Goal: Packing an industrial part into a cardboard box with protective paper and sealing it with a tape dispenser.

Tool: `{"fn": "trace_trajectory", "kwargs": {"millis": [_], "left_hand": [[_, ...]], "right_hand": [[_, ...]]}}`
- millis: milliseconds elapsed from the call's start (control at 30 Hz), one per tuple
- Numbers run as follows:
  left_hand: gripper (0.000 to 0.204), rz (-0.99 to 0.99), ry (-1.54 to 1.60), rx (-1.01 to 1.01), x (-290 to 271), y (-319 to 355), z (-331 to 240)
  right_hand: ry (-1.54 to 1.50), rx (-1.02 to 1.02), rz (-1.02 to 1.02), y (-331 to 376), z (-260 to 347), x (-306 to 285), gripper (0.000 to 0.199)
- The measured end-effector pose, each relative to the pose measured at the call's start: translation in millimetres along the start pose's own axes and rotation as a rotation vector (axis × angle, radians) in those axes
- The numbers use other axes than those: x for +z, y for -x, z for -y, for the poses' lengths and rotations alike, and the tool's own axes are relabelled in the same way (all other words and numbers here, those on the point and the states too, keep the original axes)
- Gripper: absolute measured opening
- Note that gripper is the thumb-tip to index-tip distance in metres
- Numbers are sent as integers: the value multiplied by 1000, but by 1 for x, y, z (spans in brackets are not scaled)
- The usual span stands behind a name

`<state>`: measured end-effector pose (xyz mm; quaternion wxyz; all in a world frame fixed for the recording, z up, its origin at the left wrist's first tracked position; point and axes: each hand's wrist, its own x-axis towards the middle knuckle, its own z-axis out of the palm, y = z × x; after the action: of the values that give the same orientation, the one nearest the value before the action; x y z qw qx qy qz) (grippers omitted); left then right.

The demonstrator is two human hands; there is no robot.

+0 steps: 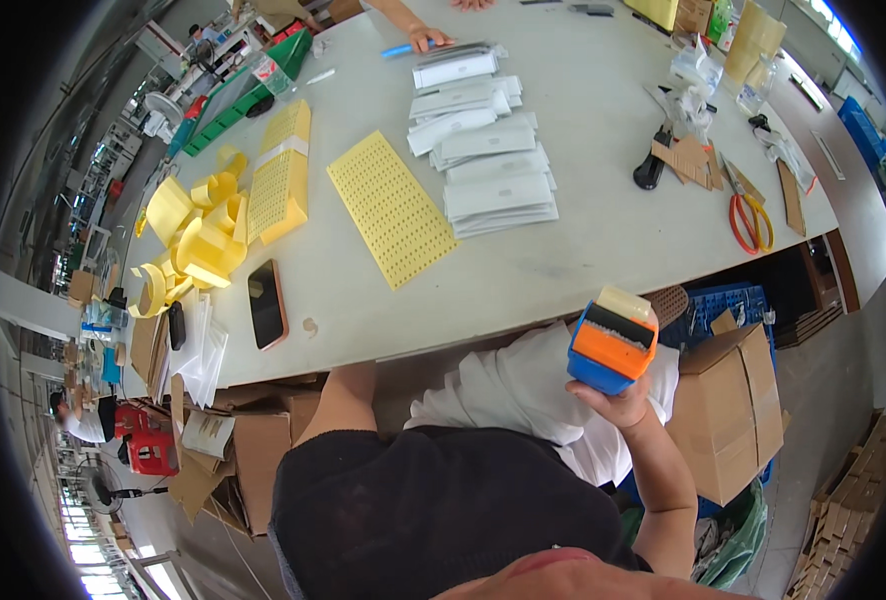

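Observation:
My right hand [620, 402] is raised in front of the table edge, gripping an orange and blue tape dispenser [611, 347] from below. The dispenser is tilted, with a pale roll at its top. My left forearm [346, 400] reaches forward under the white table [583, 250], and the hand itself is hidden beneath the tabletop. White plastic bags [523, 385] are piled under the table between my arms.
On the table lie a yellow perforated sheet [391, 207], stacks of white packets [483, 150], a phone [268, 303], curled yellow strips [198, 235] and orange-handled scissors [750, 222]. A cardboard box [728, 410] stands at my right. Another person's hand [428, 38] holds a blue pen at the far side.

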<state>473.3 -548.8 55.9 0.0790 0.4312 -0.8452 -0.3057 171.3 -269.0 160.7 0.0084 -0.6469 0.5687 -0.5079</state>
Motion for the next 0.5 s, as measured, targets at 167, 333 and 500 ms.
{"fn": "trace_trajectory", "kwargs": {"millis": [167, 333, 500], "left_hand": [[20, 4, 49, 66, 4, -9, -10], [19, 30, 106, 121, 16, -13, -16], [19, 63, 160, 162, 24, -9, -20]], "right_hand": [[-12, -1, -6, -9, 5, -1, 57], [-10, -15, 26, -24, 14, -2, 52], [12, -41, 16, -25, 13, 1, 48]]}}
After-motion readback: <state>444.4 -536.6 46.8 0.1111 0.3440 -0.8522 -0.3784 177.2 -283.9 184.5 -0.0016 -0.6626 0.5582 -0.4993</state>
